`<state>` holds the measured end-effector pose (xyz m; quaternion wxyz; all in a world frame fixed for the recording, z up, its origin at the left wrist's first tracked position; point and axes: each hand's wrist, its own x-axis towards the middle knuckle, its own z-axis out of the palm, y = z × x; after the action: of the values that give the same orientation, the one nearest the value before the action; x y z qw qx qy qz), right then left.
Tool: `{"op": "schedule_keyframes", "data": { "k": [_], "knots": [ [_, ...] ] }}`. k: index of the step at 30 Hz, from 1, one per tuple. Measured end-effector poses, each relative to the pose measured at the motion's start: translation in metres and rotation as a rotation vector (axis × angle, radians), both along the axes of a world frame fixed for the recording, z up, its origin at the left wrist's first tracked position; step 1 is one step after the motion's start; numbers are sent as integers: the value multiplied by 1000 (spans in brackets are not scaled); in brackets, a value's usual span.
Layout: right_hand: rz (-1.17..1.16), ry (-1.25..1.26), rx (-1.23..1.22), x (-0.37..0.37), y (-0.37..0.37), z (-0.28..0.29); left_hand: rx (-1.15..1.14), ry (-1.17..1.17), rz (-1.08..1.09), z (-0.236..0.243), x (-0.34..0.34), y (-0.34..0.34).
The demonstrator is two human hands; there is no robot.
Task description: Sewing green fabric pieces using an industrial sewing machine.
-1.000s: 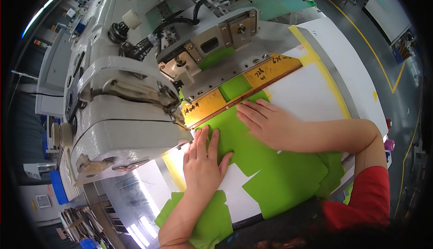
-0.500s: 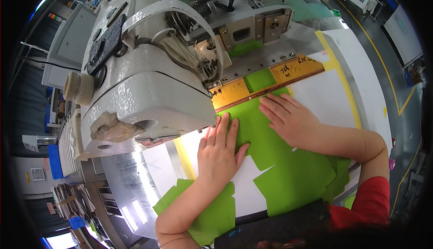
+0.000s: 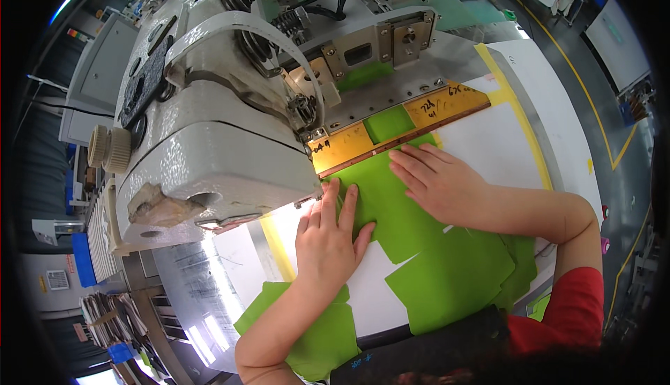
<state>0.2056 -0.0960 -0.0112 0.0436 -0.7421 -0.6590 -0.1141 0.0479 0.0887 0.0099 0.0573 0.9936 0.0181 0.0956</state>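
Had the green cloth (image 3: 377,196) laid out on the white sheet (image 3: 478,141), with its far edge up against the yellow strip (image 3: 342,146) and its near part spread toward the body at the lower edge. Saw green in the strip's window too, so probably ran the cloth on beneath. Rested the left hand (image 3: 324,249) palm down and open, with fingers slightly parted and thumb out to the side, gripping nothing; set its fingertips just below the strip's left end, near the lower corner of the machine head (image 3: 209,165). Laid the right hand (image 3: 440,186) open and flat as well, with nothing grasped and fingertips on the cloth just beside the strip's brown edge. Placed both that way, it seemed, to hold the cloth smooth and square to the strip; could not tell the force in the fingertips. Left another green piece (image 3: 328,329) under and beside the left forearm, perhaps out of the way. Found black handwritten marks on the strip, likely shop notes for telling strips apart, and a small blue mark on the dark apron (image 3: 419,350). Made out no brand on the machine head.
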Motion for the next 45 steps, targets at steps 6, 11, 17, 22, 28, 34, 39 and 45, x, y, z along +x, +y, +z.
{"op": "schedule_keyframes", "data": {
  "k": [6,11,17,22,28,34,39,45],
  "knots": [
    [15,-29,-24,1,1,1,-2,-6,-7,1,0,1],
    [12,-18,-9,2,0,-1,11,-16,-11,2,1,1],
    [15,-3,5,2,-1,-7,16,18,24,7,0,-4],
    [27,72,6,2,-1,-9,70,26,39,11,2,-6],
    [41,-11,-16,5,-2,2,29,58,55,18,6,-10],
    [53,29,28,8,-1,-3,59,47,71,19,11,-14],
    [92,46,83,12,-2,-1,85,45,105,21,13,-20],
    [140,116,96,22,-8,0,101,36,126,22,16,-26]
  ]
}}
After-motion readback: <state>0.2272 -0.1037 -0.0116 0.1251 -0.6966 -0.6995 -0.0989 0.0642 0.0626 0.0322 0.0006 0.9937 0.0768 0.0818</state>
